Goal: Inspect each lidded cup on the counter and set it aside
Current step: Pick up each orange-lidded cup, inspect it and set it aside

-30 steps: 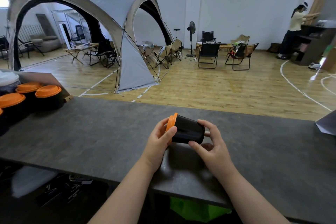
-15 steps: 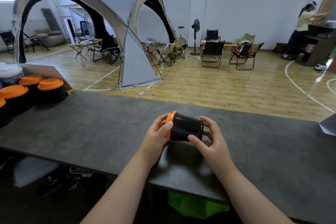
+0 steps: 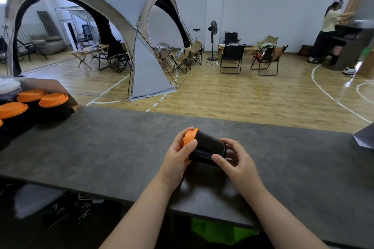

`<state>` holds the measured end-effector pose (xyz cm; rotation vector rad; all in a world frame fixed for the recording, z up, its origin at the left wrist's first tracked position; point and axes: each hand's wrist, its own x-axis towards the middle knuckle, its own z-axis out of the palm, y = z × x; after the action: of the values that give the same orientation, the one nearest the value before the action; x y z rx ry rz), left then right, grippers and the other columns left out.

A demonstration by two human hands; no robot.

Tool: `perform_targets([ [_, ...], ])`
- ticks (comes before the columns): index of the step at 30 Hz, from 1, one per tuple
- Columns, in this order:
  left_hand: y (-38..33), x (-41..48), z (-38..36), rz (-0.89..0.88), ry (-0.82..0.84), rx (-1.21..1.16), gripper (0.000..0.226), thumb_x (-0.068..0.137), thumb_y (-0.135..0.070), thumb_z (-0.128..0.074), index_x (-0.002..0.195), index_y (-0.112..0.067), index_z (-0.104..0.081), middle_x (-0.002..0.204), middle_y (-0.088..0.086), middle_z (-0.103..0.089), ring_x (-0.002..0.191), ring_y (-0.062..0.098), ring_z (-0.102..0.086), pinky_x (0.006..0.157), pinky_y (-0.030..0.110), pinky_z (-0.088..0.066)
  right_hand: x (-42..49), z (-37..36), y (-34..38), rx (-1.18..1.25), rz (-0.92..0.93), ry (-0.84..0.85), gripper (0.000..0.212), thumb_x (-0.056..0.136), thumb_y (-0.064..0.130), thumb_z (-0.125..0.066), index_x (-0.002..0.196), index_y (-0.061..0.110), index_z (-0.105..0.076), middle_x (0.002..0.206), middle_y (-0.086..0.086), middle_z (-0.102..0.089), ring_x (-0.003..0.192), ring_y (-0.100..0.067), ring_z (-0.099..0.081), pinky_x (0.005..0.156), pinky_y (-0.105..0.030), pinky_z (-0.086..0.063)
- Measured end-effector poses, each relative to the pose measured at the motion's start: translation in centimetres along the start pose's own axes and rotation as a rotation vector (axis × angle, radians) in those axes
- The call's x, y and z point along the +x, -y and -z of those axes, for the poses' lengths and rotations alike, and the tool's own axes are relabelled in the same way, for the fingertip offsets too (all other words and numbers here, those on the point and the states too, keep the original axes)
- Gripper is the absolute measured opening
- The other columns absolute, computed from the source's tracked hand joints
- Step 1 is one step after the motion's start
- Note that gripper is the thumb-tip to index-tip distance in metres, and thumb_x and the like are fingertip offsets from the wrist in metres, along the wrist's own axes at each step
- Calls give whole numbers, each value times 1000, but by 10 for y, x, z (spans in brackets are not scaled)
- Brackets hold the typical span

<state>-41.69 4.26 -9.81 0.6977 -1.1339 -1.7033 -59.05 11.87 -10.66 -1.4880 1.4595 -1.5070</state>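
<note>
A black cup with an orange lid (image 3: 206,149) lies on its side between both hands, just above the dark grey counter (image 3: 101,147), lid pointing left. My left hand (image 3: 178,157) grips the lid end, thumb curled over the orange rim. My right hand (image 3: 238,163) holds the cup's base end, thumb on the near side and fingers behind. Several more black cups with orange lids (image 3: 53,105) stand upright at the counter's far left.
A white-lidded cup (image 3: 9,89) stands behind the orange-lidded group. A grey folded sheet (image 3: 364,137) pokes in at the counter's right edge. Beyond the counter are a wooden floor, a grey dome tent (image 3: 113,16), folding chairs and a person (image 3: 327,30) at the far right.
The cup has stayed on its side in both hands, tipping slightly so the base end points lower right. The hands keep their hold near the same spot.
</note>
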Motion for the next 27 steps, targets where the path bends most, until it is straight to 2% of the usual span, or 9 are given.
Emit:
perform_targets([
  [4, -1, 2, -1, 42, -56, -13, 47, 88, -27, -68, 133, -16, -58, 129, 18, -65, 114, 28, -67, 90, 38, -56, -1, 1, -1, -8, 34, 15, 56, 82, 10, -80, 129, 26, -55, 124, 5, -63, 119, -11, -60, 96, -27, -54],
  [7, -1, 2, 0, 47, -38, -28, 49, 85, -23, -68, 132, -16, -59, 126, 18, -67, 111, 30, -68, 84, 37, -58, 0, 0, 2, -19, 9, -13, 57, 82, 19, -80, 132, 28, -54, 126, 11, -62, 118, -7, -60, 93, -22, -53],
  [9, -1, 2, 1, 42, -15, -34, 51, 82, -23, -66, 132, -16, -59, 125, 18, -68, 109, 29, -69, 82, 35, -59, 0, -2, 4, -23, -24, -56, 53, 81, 30, -78, 129, 30, -56, 117, 16, -67, 108, -5, -66, 87, -19, -54],
  [11, -2, 3, 1, 47, -13, -41, 53, 80, -23, -66, 132, -16, -58, 125, 18, -67, 107, 27, -69, 82, 33, -59, 0, -2, 4, -44, -13, -66, 49, 81, 26, -80, 125, 30, -59, 112, 18, -69, 103, -8, -69, 88, -23, -55],
  [15, 0, 6, 1, 52, -9, -5, 53, 81, -27, -69, 131, -13, -59, 128, 20, -66, 116, 33, -65, 95, 45, -55, -2, 0, 2, -6, 14, -24, 61, 81, 10, -81, 133, 27, -53, 123, 8, -66, 117, -17, -64, 95, -31, -53],
  [18, 2, 6, 6, 56, 28, -12, 50, 82, -25, -69, 131, -19, -61, 127, 17, -66, 117, 34, -65, 94, 43, -55, -3, -3, 6, 11, -10, -59, 60, 79, 29, -80, 133, 29, -53, 123, 11, -66, 115, -13, -65, 92, -25, -54],
  [21, 4, 7, 9, 53, 59, -14, 52, 82, -22, -69, 133, -21, -59, 129, 18, -65, 118, 33, -64, 101, 47, -51, -3, -5, 10, -57, -10, -108, 57, 74, 48, -75, 126, 29, -59, 115, 8, -69, 103, -11, -69, 88, -26, -57],
  [24, 3, 7, 6, 64, 58, 1, 57, 81, -26, -75, 135, -19, -57, 130, 14, -66, 123, 32, -61, 107, 50, -46, -5, -5, 7, -44, 15, -100, 53, 79, 26, -82, 126, 24, -58, 117, 3, -68, 107, -16, -68, 89, -30, -57],
  [27, 1, 5, 5, 63, 68, 40, 45, 89, -20, -71, 132, -17, -59, 125, 11, -69, 123, 31, -62, 106, 48, -48, -7, -4, 6, -28, 33, -78, 56, 80, 7, -82, 127, 23, -55, 123, 2, -64, 118, -18, -63, 94, -34, -56],
])
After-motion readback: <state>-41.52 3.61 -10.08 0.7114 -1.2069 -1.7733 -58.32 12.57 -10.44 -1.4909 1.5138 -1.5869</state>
